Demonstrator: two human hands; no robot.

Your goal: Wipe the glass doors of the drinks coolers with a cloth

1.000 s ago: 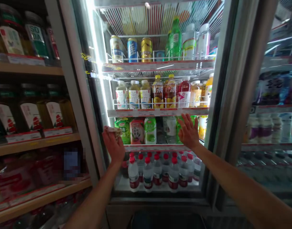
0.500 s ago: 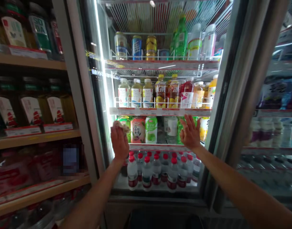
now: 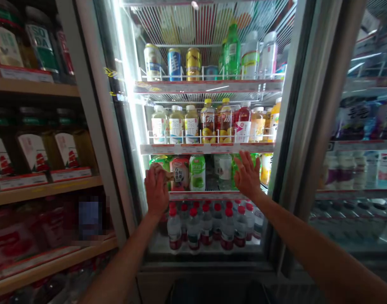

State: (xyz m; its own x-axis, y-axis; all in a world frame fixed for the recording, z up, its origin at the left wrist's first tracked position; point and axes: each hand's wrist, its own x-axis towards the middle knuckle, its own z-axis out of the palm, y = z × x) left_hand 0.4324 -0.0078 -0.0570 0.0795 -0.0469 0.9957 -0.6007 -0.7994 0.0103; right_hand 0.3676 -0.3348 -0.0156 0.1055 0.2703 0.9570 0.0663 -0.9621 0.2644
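A glass-fronted drinks fridge stands before me, with its glass door point(image 3: 218, 264) between my hands and the bottles. My left hand point(image 3: 156, 190) has its fingers around a crumpled pale cloth point(image 3: 164, 171), in front of the red-labelled tea bottle point(image 3: 179, 174). Part of the cloth is hidden behind the fingers. On the right, my right hand point(image 3: 248, 175) is spread with nothing in it and appears to rest on the glass. Behind its fingers are green bottles, partly covered. A green-labelled bottle point(image 3: 197, 172) stands between the two hands.
Left of the door, wooden shelves point(image 3: 66, 185) carry large drink bottles. The metal door frame point(image 3: 313, 126) runs along the right side, with another drinks fridge beyond. Inside, cans point(image 3: 193, 64), tea bottles point(image 3: 208, 121) and red-capped bottles point(image 3: 193, 228) fill the shelves.
The whole view has shifted slightly left. My left hand with the cloth has moved a little toward the right against the bottles; my right hand stays spread at nearly the same place.
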